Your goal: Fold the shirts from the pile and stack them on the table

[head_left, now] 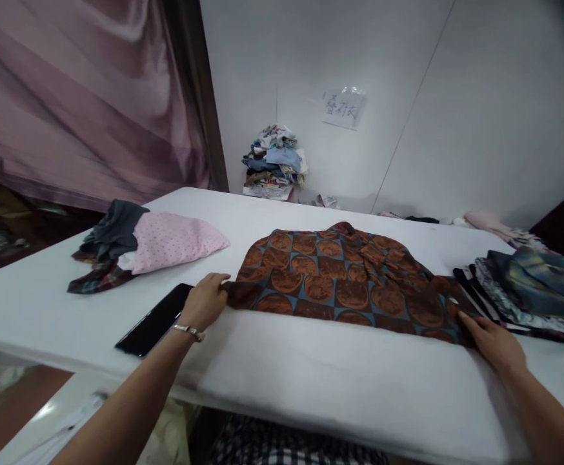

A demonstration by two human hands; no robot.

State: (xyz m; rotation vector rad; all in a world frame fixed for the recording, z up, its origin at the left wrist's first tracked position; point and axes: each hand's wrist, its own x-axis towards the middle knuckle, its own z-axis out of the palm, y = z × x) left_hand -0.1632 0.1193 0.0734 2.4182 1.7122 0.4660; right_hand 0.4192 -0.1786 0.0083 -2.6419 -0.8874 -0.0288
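White padded table [311, 381] under pale walls; both hands' fingers pinch the brown patterned shirt [340, 281].

A brown patterned shirt [344, 281] lies spread flat on the white table [311, 381]. The left hand [205, 301] grips its left edge, and the right hand [492, 341] rests on its right edge. A black phone [155, 319] lies just beside the left hand. A pink dotted cloth [173, 240] lies further left, and folded dark clothes [533, 287] are stacked at the right.
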